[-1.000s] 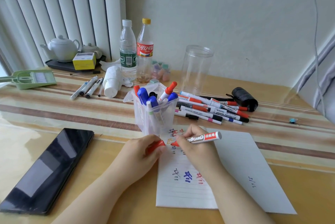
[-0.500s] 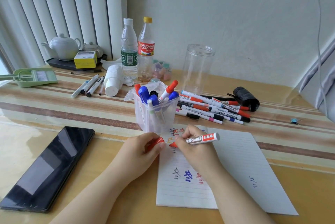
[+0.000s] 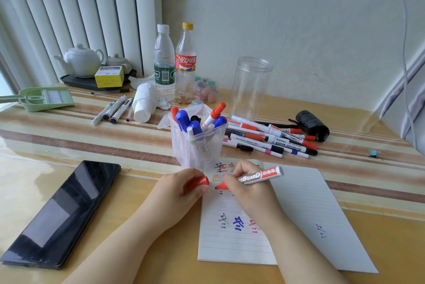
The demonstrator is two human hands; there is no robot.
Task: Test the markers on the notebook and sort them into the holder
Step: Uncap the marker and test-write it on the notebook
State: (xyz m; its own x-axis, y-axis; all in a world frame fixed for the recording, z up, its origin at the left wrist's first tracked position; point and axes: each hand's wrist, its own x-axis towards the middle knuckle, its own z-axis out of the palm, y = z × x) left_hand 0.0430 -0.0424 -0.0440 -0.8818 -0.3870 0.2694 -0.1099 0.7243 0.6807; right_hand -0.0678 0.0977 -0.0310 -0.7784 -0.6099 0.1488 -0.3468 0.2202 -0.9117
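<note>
My right hand [image 3: 249,189] grips an uncapped red whiteboard marker [image 3: 261,175], its tip down on the lined notebook [image 3: 299,210] among red, blue and black test scribbles. My left hand [image 3: 181,191] pinches the marker's red cap [image 3: 198,183] just left of the tip. Right behind my hands stands the clear plastic holder [image 3: 197,143], with several red and blue capped markers in it. A heap of loose markers [image 3: 269,138] lies to the holder's right.
A black phone [image 3: 62,212] lies at the left. Behind the holder stand two bottles [image 3: 174,65], a clear jar [image 3: 251,85], a tissue roll [image 3: 145,105], a few pens [image 3: 115,108], a black roll [image 3: 312,125], a green dustpan [image 3: 43,98] and a teapot tray [image 3: 80,62].
Both hands have stayed over the top of the page; the marker tip has shifted slightly on the paper, next to the cap. The camera has tilted a little.
</note>
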